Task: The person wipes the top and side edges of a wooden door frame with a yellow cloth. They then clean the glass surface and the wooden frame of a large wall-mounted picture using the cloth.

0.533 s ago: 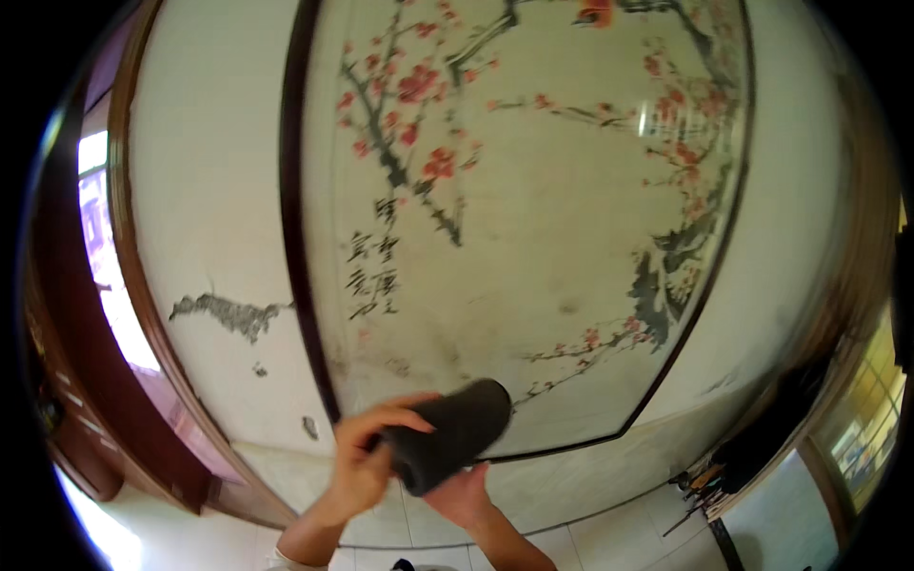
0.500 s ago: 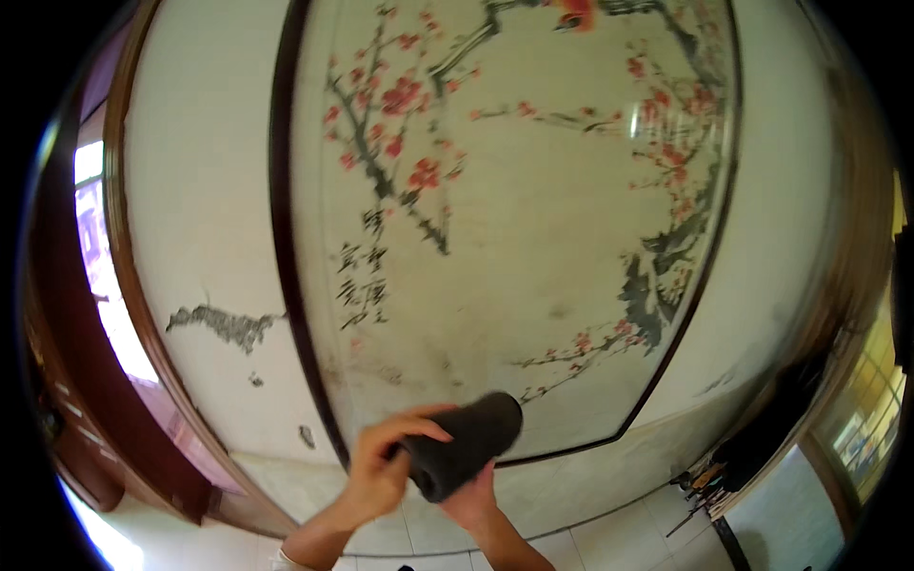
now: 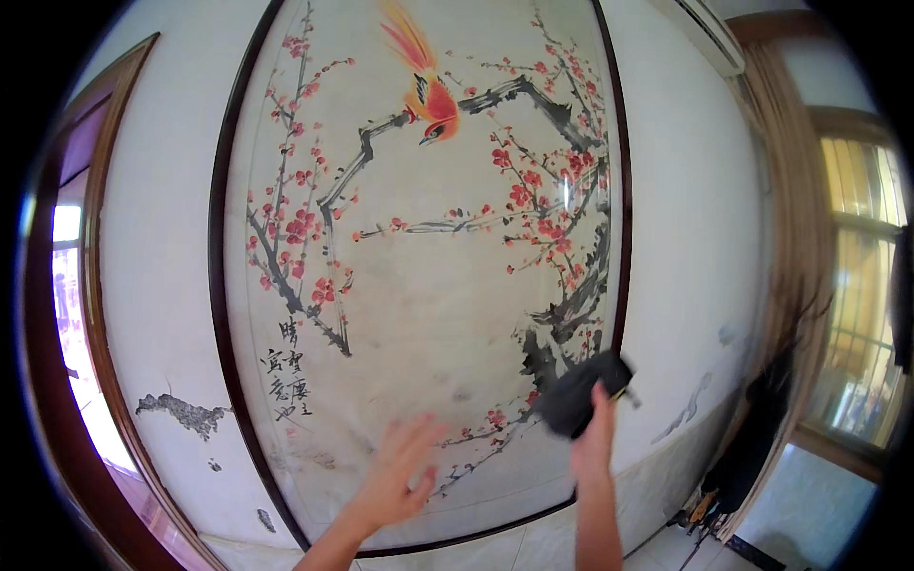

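A tall framed painting (image 3: 419, 314) of a red and orange bird on blossom branches hangs on the wall before me, behind glass. My right hand (image 3: 596, 428) grips a dark folded cloth (image 3: 571, 400) in front of the painting's lower right part. A small yellowish detail shows at the cloth's right edge. My left hand (image 3: 398, 466) is empty, fingers spread and slightly blurred, in front of the lower middle of the painting. Whether either hand or the cloth touches the glass, I cannot tell.
On the left stands a wooden door frame (image 3: 93, 257) with a bright opening. Plaster has flaked off the white wall in a grey patch (image 3: 186, 413). At the right hang a brown curtain (image 3: 795, 190) and dark items (image 3: 762, 433). An air conditioner (image 3: 709, 33) sits high up.
My left hand has let go of the dark cloth, which both hands held before. My right hand has carried it up and right. The view has tilted upward, showing the whole bird.
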`<state>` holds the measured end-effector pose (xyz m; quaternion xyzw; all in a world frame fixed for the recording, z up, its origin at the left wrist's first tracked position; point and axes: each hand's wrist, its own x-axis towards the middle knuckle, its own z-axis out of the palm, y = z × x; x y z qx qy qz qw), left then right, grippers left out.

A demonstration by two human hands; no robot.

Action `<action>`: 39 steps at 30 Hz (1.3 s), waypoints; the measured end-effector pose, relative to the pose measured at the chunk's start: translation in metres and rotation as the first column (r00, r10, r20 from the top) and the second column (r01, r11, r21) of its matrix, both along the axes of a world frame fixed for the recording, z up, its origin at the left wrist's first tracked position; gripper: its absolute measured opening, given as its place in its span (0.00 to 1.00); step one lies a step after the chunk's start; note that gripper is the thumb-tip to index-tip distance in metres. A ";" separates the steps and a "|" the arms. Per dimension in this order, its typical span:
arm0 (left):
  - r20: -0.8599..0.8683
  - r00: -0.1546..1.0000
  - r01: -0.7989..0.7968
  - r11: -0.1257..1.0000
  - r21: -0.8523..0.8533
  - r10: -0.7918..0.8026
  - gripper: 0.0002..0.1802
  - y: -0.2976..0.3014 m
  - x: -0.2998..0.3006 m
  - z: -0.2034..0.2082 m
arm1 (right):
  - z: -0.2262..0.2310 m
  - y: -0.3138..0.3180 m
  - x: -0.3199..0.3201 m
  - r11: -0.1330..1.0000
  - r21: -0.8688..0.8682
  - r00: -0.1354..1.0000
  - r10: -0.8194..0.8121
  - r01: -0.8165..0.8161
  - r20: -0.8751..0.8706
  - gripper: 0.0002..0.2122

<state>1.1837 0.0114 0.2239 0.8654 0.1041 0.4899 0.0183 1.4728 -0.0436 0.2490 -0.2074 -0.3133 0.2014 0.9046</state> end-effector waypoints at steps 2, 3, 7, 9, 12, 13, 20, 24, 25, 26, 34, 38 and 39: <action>0.088 0.944 -0.324 0.942 0.088 0.317 0.34 0.008 -0.010 0.003 | 0.047 0.021 0.041 0.972 0.071 0.953 -0.235 0.226 0.189 0.24; 0.138 0.884 -0.458 0.885 0.079 0.446 0.34 0.010 -0.013 0.007 | 0.074 0.029 0.064 0.923 0.145 0.872 -0.384 0.356 0.305 0.24; 0.241 0.743 -0.648 0.761 0.026 0.625 0.34 0.015 -0.013 0.008 | 0.199 0.038 0.076 0.584 0.435 0.411 -0.803 0.685 0.431 0.19; 0.216 0.715 -0.685 0.728 0.028 0.665 0.34 0.016 -0.011 0.008 | 0.247 0.054 0.074 0.327 0.502 0.083 -0.891 0.801 0.447 0.21; 0.184 0.708 -0.699 0.714 0.040 0.682 0.33 0.017 -0.007 0.007 | 0.297 0.065 0.062 0.137 0.489 -0.183 -0.815 0.862 0.551 0.21; 0.175 0.707 -0.700 0.713 0.038 0.685 0.33 0.018 -0.007 0.006 | 0.312 0.068 0.061 0.073 0.514 -0.234 -0.829 0.855 0.508 0.21; 0.110 0.776 -0.623 0.782 -0.021 0.621 0.34 0.021 -0.016 0.004 | 0.412 0.082 0.101 -0.043 0.421 -0.266 -0.832 0.906 0.487 0.21; 0.089 0.786 -0.610 0.791 -0.044 0.611 0.33 0.018 -0.024 0.006 | 0.445 0.084 0.101 -0.043 0.325 -0.185 -0.888 0.945 0.421 0.18; 0.084 0.780 -0.619 0.784 -0.044 0.620 0.33 0.014 -0.026 0.007 | 0.457 0.084 0.097 -0.007 0.313 -0.141 -0.903 0.950 0.406 0.18; 0.082 0.777 -0.622 0.781 -0.057 0.624 0.33 0.013 -0.023 0.008 | 0.470 0.084 0.100 0.012 0.299 -0.114 -0.909 0.954 0.401 0.19; 0.066 0.839 -0.535 0.840 -0.086 0.541 0.31 0.024 -0.026 -0.001 | 0.507 0.081 0.136 -0.135 0.552 -0.417 -0.804 0.823 0.424 0.16; 0.074 0.760 -0.646 0.763 -0.019 0.646 0.31 0.023 -0.020 0.001 | 0.469 0.074 0.173 -0.066 0.623 -0.470 -0.719 0.779 0.512 0.20; 0.059 0.738 -0.673 0.739 -0.005 0.673 0.32 0.024 -0.020 0.000 | 0.448 0.072 0.175 -0.045 0.630 -0.472 -0.704 0.775 0.531 0.20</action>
